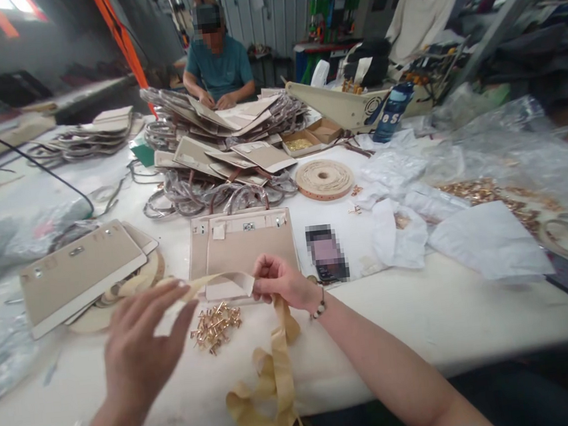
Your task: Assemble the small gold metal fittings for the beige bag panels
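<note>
A long yellowish paper-like tape strip (280,354) hangs in curls over the table's front edge. My right hand (280,281) pinches it, fingers closed. From there the strip arches left to my left hand (142,334), whose thumb and fingertips close around its end; that hand is somewhat blurred. Behind the strip lies a beige bag panel (242,247) with metal fittings along its top, its lower part partly covered by the strip and right hand. A small heap of gold-coloured metal studs (215,327) sits between my hands.
Left are more bag panels (78,269) on a tape roll (155,272). A phone (327,252) lies right of the middle panel. Beyond are a coiled strap roll (325,179), stacked bag pieces (229,161), a blue bottle (393,112) and plastic bags (522,130). A co-worker (218,62) sits opposite.
</note>
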The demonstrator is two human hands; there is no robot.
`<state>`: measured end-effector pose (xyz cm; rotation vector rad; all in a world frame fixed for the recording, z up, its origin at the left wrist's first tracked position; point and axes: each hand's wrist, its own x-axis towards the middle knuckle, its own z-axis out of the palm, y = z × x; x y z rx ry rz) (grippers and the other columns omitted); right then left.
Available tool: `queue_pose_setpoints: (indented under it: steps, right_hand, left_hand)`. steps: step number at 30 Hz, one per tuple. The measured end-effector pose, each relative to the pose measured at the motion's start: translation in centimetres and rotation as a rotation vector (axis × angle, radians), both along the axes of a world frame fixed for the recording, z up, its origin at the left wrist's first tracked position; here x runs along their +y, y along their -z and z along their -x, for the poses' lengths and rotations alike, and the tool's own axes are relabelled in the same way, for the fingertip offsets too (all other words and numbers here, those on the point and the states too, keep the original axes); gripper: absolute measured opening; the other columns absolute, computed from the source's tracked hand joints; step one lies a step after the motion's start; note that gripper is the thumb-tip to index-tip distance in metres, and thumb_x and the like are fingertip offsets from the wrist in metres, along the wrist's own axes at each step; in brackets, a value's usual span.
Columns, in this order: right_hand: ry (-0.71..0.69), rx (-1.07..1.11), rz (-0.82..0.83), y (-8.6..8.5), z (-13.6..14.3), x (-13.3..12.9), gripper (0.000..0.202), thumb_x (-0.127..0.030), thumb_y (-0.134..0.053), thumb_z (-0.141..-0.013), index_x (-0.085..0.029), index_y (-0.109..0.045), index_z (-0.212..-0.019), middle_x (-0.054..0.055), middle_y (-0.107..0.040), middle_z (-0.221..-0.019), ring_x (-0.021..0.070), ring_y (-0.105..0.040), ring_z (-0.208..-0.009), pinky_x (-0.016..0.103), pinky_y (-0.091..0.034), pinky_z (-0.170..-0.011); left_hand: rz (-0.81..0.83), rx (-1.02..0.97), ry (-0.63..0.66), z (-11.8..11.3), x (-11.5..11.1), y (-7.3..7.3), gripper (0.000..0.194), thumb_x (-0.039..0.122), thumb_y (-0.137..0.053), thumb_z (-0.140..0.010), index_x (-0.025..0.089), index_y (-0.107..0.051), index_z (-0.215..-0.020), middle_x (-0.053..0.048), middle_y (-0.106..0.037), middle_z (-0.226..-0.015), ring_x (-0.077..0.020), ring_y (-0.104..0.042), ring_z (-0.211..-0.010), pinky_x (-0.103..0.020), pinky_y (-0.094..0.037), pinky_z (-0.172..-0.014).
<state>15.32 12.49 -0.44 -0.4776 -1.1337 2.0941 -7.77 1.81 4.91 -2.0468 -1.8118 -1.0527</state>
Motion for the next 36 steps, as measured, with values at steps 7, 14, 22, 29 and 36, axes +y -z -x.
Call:
queue_pose_setpoints:
  steps: [7,14,22,29,36]
  right_hand:
    - [-0.033,-0.085,-0.197,0.8,0.9,-0.7,0.045,-0.041,-0.086,-0.072,-0.018,-0.063,-0.105,-0.003,-0.064,-0.079,0.0087,-0.058,-0.068,0.021,-0.045,-0.065]
    - [0.017,-0.228,-0.378,0.6,0.9,-1.1,0.045,-0.045,-0.086,-0.071,-0.018,-0.067,-0.102,-0.003,-0.062,-0.076,0.0100,-0.055,-0.067,0.023,-0.042,-0.065]
    - [0.061,-0.327,-0.565,0.3,0.8,-1.9,0.040,-0.044,-0.083,-0.075,-0.019,-0.069,-0.102,-0.001,-0.066,-0.078,0.0135,-0.060,-0.071,0.026,-0.047,-0.068]
    - [0.151,-0.377,-0.536,0.3,0.7,-1.5,0.026,-0.018,-0.065,-0.083,-0.019,-0.062,-0.108,-0.003,-0.060,-0.079,0.0111,-0.054,-0.068,0.022,-0.043,-0.064]
    - [0.426,-0.358,-1.044,0.3,0.8,-1.8,0.039,-0.009,-0.054,-0.078,-0.019,-0.056,-0.116,0.011,-0.064,-0.115,0.0239,-0.060,-0.109,0.041,-0.048,-0.098]
  left_hand:
    - [0.217,-0.242,0.069,-7.1,-1.3,2.8,0.030,0.043,-0.067,-0.088,0.027,-0.067,-0.113,-0.006,-0.074,-0.097,-0.0239,-0.069,-0.085,-0.034,-0.053,-0.076]
    - [0.383,-0.422,0.071,-6.1,-0.8,2.5,0.026,0.045,-0.068,-0.085,0.025,-0.068,-0.102,0.000,-0.072,-0.084,-0.0154,-0.062,-0.065,-0.026,-0.051,-0.062]
    - [0.590,-0.657,0.035,-5.9,-0.4,2.1,0.034,0.054,-0.059,-0.089,0.021,-0.069,-0.087,-0.001,-0.073,-0.079,-0.0152,-0.065,-0.066,-0.023,-0.049,-0.056]
    - [0.373,-0.444,-0.138,-5.0,-0.6,1.7,0.025,0.045,-0.057,-0.091,0.024,-0.067,-0.097,0.001,-0.074,-0.079,-0.0164,-0.071,-0.072,-0.024,-0.052,-0.066]
    - [0.230,-0.291,-0.063,-5.9,-0.9,1.0,0.017,0.039,-0.058,-0.093,0.023,-0.058,-0.098,0.001,-0.072,-0.082,-0.0136,-0.069,-0.066,-0.019,-0.047,-0.050]
